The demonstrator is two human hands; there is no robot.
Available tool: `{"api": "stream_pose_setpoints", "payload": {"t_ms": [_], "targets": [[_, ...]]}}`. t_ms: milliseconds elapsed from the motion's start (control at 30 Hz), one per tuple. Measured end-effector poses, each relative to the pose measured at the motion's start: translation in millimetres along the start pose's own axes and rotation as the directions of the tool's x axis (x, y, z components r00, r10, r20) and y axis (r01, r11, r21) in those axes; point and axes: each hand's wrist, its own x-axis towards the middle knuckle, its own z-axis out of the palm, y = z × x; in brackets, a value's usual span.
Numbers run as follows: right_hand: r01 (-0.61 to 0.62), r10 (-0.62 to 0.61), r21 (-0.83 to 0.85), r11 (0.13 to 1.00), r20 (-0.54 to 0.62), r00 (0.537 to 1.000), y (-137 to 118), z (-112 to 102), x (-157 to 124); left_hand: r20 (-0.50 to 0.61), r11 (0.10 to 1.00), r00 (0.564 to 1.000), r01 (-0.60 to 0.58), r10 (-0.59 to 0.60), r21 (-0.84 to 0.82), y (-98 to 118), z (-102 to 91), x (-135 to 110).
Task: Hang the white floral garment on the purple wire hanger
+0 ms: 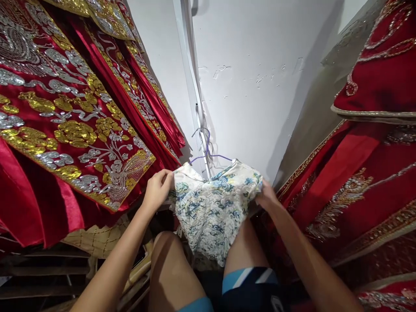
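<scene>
A white floral top [211, 212] with blue and yellow flowers hangs in front of my knees on a purple wire hanger [195, 159]. The hanger's hook rests near a white metal bar on the wall side. My left hand [158, 186] pinches the top's left shoulder edge, thumb and fingers closed on the cloth. At the opposite sleeve, my right hand [266, 196] is closed on the fabric, its fingertips partly hidden behind it. Between the two hands the top is spread out, with its V-neck facing up.
Red garments with gold and silver embroidery [74, 130] hang close on the left. More red embroidered clothing [351, 182] crowds the right. A white wall [247, 52] and a white metal bar [186, 52] stand ahead. Wooden slats [42, 271] lie at lower left.
</scene>
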Motion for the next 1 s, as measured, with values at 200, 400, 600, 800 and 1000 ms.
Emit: {"api": "stream_pose_setpoints", "payload": {"t_ms": [200,400,600,800,1000], "targets": [[0.151,-0.060,-0.338,0.929,0.264,0.963,-62,-10,22,-0.077,0.992,0.992,-0.091,0.097,0.086,12,6.0,3],[0.385,-0.169,-0.734,0.560,0.353,0.920,-91,45,37,0.007,0.976,0.984,-0.177,0.178,0.129,38,14.7,15],[0.136,0.044,-0.699,0.702,0.234,0.971,-80,40,48,0.031,0.979,0.988,-0.155,0.153,0.136,35,5.8,18],[-0.284,0.393,-0.326,0.902,0.344,0.853,-67,-19,28,-0.007,0.988,0.995,-0.098,0.099,0.116,32,2.8,17],[-0.220,0.220,0.103,0.970,0.013,0.975,-78,-28,28,-0.085,0.984,0.982,-0.161,0.167,0.072,61,1.5,45]]}}
